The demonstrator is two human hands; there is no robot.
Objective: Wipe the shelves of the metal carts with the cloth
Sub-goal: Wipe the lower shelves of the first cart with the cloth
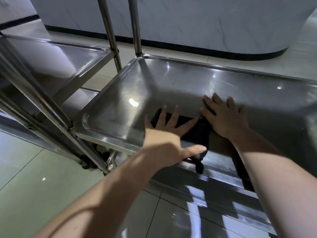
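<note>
A dark cloth point(195, 133) lies flat near the front edge of a steel cart shelf point(154, 83). My left hand point(169, 133) presses on the cloth's left part with its fingers spread straight and the thumb out over the shelf's front rim. My right hand point(224, 117) lies flat on the cloth's right end, fingers spread and partly on the bare steel. A corner of the cloth hangs over the front rim. Most of the cloth is hidden under the two hands.
A second steel cart shelf point(56, 60) stands to the left, close beside the first. Upright cart posts point(109, 30) rise at the back left corner, and slanted tubes point(34, 93) cross the left foreground. A lower shelf point(205, 203) shows below. A marble counter point(188, 23) stands behind on the tiled floor.
</note>
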